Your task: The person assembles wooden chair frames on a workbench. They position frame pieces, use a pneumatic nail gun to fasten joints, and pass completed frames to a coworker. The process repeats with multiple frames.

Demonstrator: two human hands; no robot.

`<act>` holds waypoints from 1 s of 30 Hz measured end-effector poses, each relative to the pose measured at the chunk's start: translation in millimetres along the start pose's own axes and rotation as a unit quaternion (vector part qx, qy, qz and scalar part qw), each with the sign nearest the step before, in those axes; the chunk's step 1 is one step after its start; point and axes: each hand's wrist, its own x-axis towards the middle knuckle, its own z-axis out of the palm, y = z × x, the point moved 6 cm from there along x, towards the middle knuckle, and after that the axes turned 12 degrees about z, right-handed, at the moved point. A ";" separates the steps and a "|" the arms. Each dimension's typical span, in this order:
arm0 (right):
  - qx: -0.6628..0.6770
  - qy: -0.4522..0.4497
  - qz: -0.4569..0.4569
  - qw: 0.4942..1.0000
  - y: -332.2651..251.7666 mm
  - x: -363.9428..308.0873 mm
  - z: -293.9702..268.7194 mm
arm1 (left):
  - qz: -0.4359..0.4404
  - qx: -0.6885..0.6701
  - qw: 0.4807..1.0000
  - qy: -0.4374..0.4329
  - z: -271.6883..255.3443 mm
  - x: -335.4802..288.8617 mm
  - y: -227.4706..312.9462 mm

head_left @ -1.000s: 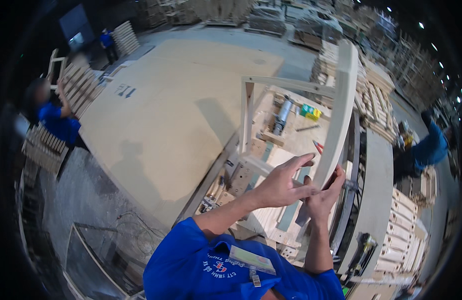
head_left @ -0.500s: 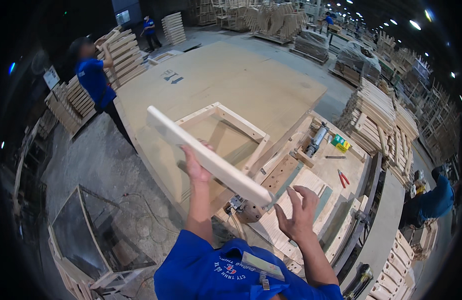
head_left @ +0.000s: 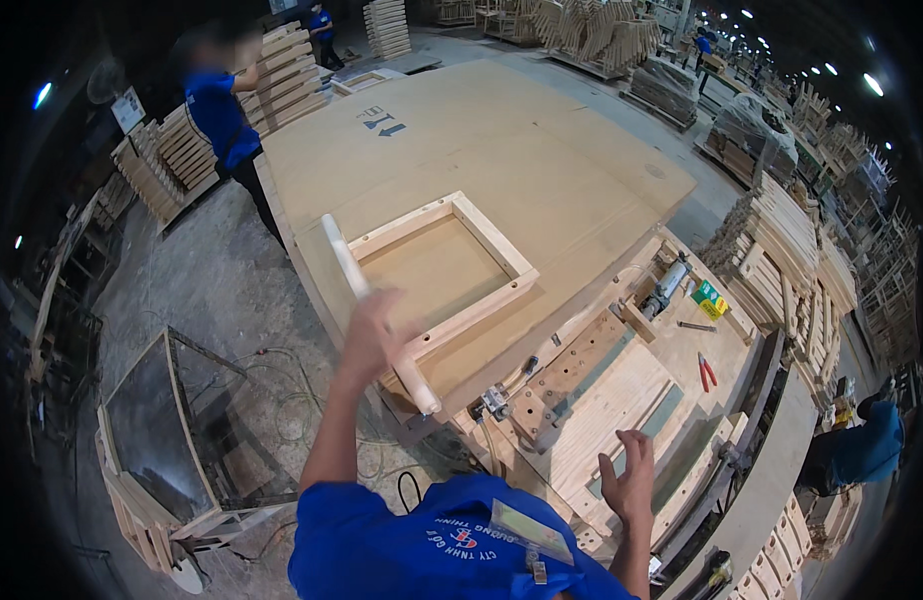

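Observation:
My left hand (head_left: 374,338) is raised and grips the near side of a pale square wooden frame (head_left: 444,266), which lies almost flat on a very large plywood table (head_left: 502,150). The frame's long near rail (head_left: 354,276) sticks out past both corners. My right hand (head_left: 630,480) hangs open and holds nothing, low over a wooden jig bench (head_left: 622,385). My blue sleeves fill the bottom of the view.
Red pliers (head_left: 706,370), a green-yellow box (head_left: 710,299) and a grey cylinder (head_left: 666,285) lie on the bench. A person in blue (head_left: 224,120) stands at the table's far left by stacked wooden parts (head_left: 172,160). More stacks line the right side (head_left: 792,250). A framed panel (head_left: 162,430) leans at lower left.
The frame, held upright in both hands a second ago, has swung left and down onto the big table. My right hand has let go and dropped over the bench.

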 end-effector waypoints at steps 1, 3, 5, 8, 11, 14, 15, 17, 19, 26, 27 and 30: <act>0.008 -0.020 0.004 1.000 0.3 -2.1 5.1 | 0.067 0.051 0.993 -0.081 9.3 -14.9 23.0; 0.017 -0.057 0.036 0.998 9.6 -9.5 15.1 | 0.171 0.094 0.967 -0.164 22.1 -38.5 66.7; 0.006 -0.051 0.028 0.998 16.8 -15.9 22.5 | 0.238 0.089 0.953 -0.164 16.0 -54.9 104.2; -0.001 -0.063 0.048 0.997 32.6 -25.9 31.0 | 0.284 0.069 0.949 -0.121 15.7 -70.1 93.3; -0.007 -0.079 0.063 0.995 40.3 -29.8 36.4 | 0.289 0.087 0.946 -0.118 24.2 -70.8 71.2; -0.003 -0.079 0.072 0.994 41.9 -31.5 37.9 | 0.324 0.120 0.932 -0.107 31.0 -69.2 61.3; 0.000 -0.078 0.074 0.994 39.7 -31.3 37.0 | 0.312 0.126 0.935 -0.108 31.8 -64.4 51.2; 0.001 -0.078 0.083 0.993 33.9 -31.9 33.2 | 0.292 0.133 0.941 -0.109 31.8 -42.4 18.2; 0.000 -0.079 0.091 0.993 27.5 -30.2 28.5 | 0.289 0.189 0.937 -0.058 20.4 -12.1 -18.1; -0.002 -0.083 0.043 0.996 45.7 -29.3 39.5 | -0.100 0.391 0.899 0.171 -63.3 71.2 -133.1; 0.004 -0.089 0.065 0.994 51.4 -34.4 40.6 | -0.064 0.399 0.906 0.129 -44.5 74.0 -131.0; -0.010 -0.102 0.123 0.987 65.2 -46.9 46.3 | -0.049 0.322 0.945 -0.004 31.7 66.1 -112.2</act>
